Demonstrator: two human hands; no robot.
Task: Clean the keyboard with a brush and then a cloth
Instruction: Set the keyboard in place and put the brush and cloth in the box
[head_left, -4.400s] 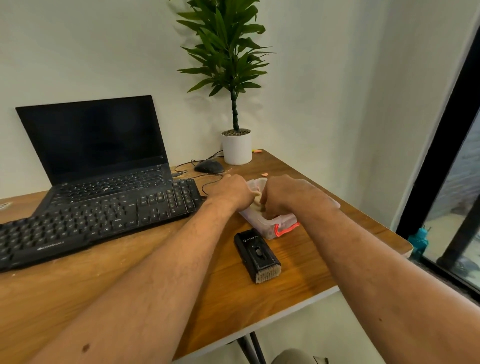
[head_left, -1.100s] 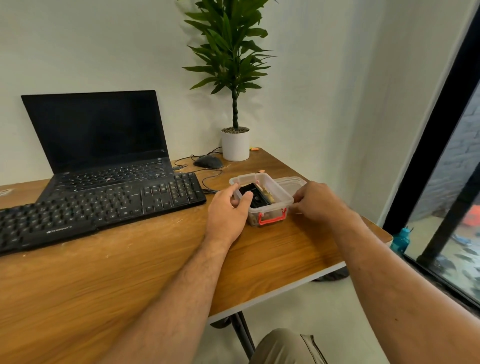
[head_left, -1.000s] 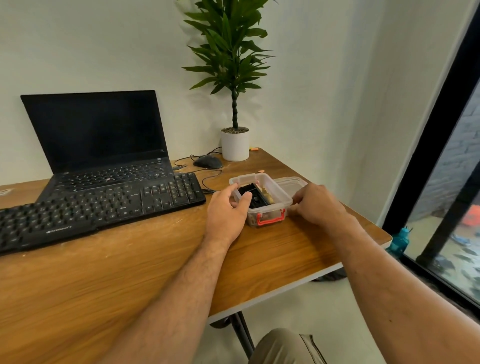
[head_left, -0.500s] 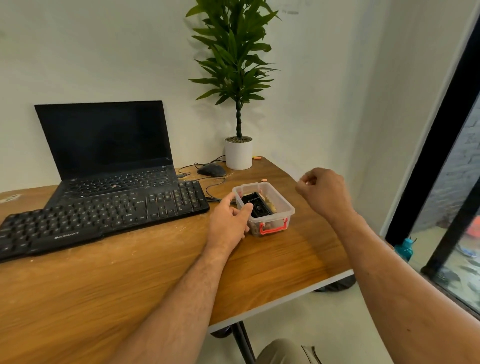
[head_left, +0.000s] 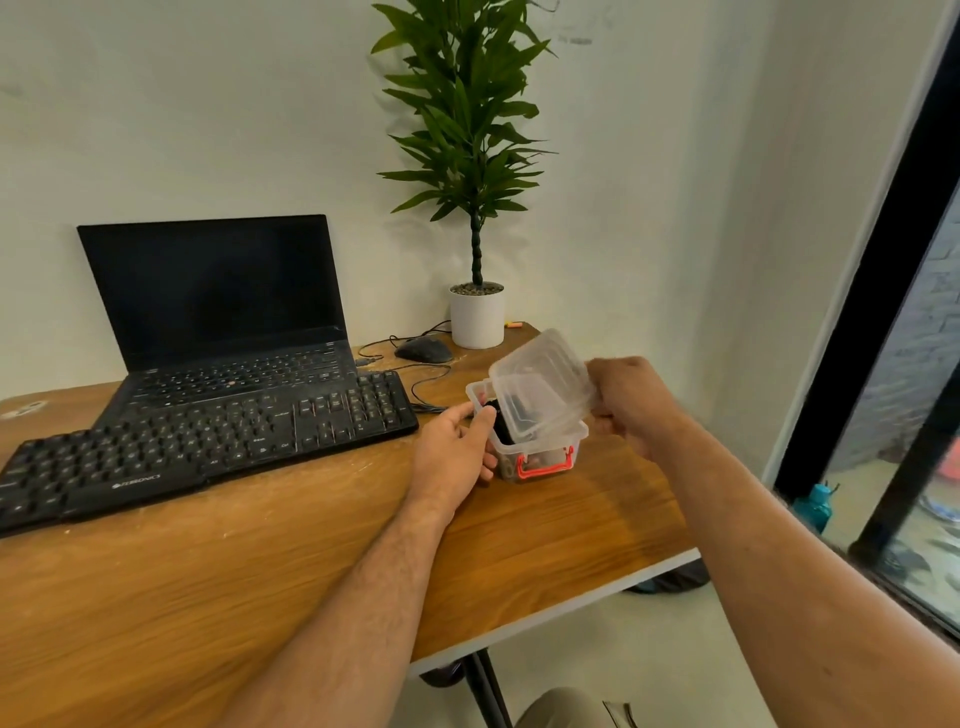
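A black keyboard (head_left: 208, 441) lies on the wooden table (head_left: 260, 571) in front of a laptop. A small clear plastic box (head_left: 545, 447) with a red latch stands right of it, and the black brush (head_left: 501, 423) lies inside, partly hidden. My left hand (head_left: 457, 452) grips the box's left side, thumb on the rim. My right hand (head_left: 631, 402) holds the clear lid (head_left: 540, 389) tilted above the box, its lower edge near the box's rim. No cloth is visible.
An open black laptop (head_left: 218, 312) stands at the back. A black mouse (head_left: 423, 349) with its cable and a potted plant (head_left: 475, 312) sit at the far right corner. The table's right edge is close beside the box. A window frame (head_left: 883, 286) stands to the right.
My right hand has lifted the lid from the table beside the box and now holds it tilted over the box. My left hand has stayed on the box.
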